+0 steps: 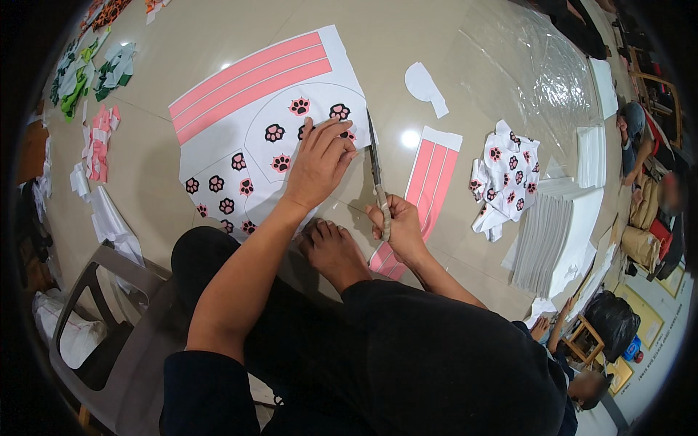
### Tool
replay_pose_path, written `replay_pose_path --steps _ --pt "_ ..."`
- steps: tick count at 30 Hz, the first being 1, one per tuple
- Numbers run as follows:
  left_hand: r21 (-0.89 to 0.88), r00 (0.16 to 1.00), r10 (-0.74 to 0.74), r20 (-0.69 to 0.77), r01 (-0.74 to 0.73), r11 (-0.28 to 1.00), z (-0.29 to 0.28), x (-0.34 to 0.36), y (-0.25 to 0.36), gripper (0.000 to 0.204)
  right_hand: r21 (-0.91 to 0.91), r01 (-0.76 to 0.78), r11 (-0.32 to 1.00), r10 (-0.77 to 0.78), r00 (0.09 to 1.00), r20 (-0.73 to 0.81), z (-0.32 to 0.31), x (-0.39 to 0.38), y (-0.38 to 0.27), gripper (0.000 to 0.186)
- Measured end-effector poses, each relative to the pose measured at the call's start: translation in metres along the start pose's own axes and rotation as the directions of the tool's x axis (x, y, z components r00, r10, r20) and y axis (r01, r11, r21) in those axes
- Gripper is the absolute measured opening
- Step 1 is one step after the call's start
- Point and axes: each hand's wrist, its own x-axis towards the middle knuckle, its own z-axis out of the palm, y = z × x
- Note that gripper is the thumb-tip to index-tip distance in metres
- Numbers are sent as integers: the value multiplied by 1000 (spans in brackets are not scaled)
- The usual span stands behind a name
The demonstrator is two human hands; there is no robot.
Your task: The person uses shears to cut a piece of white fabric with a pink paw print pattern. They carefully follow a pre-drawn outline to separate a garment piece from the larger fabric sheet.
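Note:
A white sheet (pixel 218 156) printed with pink stripes and paw prints lies spread over the floor before me. My left hand (pixel 320 160) rests on its right part, palm down, fingers apart and slightly bent over the paw prints. In my right hand (pixel 400 225) is a pair of scissors (pixel 376 174), its handles wrapped in something pale. The blades point away from me, along the sheet's right edge, and the fingers are closed round the handles. Beside that hand lies a pink-striped strip (pixel 435 171), partly hidden by it. I cannot tell whether the sheet is cloth or paper.
A white offcut (pixel 424 86), a paw-print pile (pixel 507 174) and a tall stack of white sheets (pixel 556 232) lie to the right. Clear plastic (pixel 527 80) is beyond. Coloured scraps (pixel 80 76) and a grey chair (pixel 109 320) are left. My bare foot (pixel 334 254) is close; other people sit right.

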Motion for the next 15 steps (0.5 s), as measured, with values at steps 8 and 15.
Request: replay_pose_path --steps 8,15 --pt "4 1000 4 5 -4 1000 -2 0 1 14 -26 18 999 -19 1000 -14 4 5 -4 23" --pt "-5 1000 5 2 -5 1000 0 0 0 14 7 38 999 -38 999 -1 4 11 -3 26"
